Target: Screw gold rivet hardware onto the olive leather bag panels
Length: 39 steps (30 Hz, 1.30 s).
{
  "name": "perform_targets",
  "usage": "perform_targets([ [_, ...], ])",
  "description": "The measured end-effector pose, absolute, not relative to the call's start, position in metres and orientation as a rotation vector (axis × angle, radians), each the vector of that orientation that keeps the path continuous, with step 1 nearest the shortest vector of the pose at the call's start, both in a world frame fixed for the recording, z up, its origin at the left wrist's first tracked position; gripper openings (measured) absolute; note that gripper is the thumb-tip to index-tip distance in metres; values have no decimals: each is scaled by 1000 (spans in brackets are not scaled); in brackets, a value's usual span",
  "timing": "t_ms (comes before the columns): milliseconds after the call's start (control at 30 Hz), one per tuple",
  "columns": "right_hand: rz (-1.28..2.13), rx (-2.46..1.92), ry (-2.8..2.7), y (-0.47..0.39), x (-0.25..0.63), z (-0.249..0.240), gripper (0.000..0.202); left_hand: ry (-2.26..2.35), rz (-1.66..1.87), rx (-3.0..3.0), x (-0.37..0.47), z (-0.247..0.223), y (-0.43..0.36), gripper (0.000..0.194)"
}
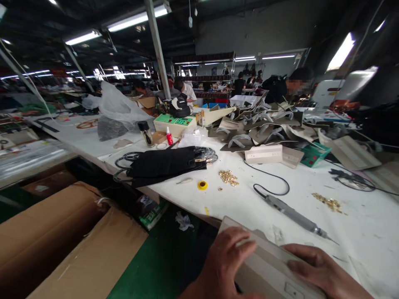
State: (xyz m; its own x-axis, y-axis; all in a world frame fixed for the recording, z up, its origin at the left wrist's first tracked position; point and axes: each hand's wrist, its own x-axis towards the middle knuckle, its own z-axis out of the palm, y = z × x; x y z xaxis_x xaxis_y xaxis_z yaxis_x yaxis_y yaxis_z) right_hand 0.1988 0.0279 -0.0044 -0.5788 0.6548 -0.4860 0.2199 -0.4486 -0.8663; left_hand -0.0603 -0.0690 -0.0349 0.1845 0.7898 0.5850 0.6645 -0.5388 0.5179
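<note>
A beige, leather-like bag panel (264, 265) lies tilted across the near table edge, low in the view. A small fitting or slot in a rectangular patch shows near its lower end. My left hand (222, 261) grips its left side, with curled fingers over the top edge. From the right, my right hand (318, 265) holds the other side, thumb on the surface and some fingers hidden. Just beyond the panel is a grey electric screwdriver (289, 214) with a black cord. Small gold metal fittings form one pile (228, 177) mid-table and another pile (328, 202) farther right.
A yellow tape roll (202, 185) sits near a stack of black pieces with cord handles (165, 164). Behind are a red-capped bottle (169, 136), a green control box (314, 154) and heaped beige bag pieces (258, 128). An open cardboard box (93, 249) stands left. A co-worker (280, 89) bends across the table.
</note>
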Motion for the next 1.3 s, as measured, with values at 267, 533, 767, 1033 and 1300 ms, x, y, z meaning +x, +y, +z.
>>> perform_targets([
  [267, 2200, -1161, -1093, 36, 172, -13, 47, 1448, 1234, 2917, -40, -56, -54, 27],
  [533, 2309, -1009, -1053, 42, 135, -9, 45, 1254, 1322, 2332, -73, -40, -71, 44],
  [767, 2106, -1032, -1271, 84, 93, -17, 46, 1432, 1418, 786, -87, -23, -83, 42],
  [1033, 1930, -1171, -1299, 105, 94, -33, 44, 1041, 1556, 147, -96, -34, -37, 47],
  [1300, 1186, -1410, -1441, 212, 111, 8, 77, 1175, 1335, 18, -68, -37, 16, 37],
])
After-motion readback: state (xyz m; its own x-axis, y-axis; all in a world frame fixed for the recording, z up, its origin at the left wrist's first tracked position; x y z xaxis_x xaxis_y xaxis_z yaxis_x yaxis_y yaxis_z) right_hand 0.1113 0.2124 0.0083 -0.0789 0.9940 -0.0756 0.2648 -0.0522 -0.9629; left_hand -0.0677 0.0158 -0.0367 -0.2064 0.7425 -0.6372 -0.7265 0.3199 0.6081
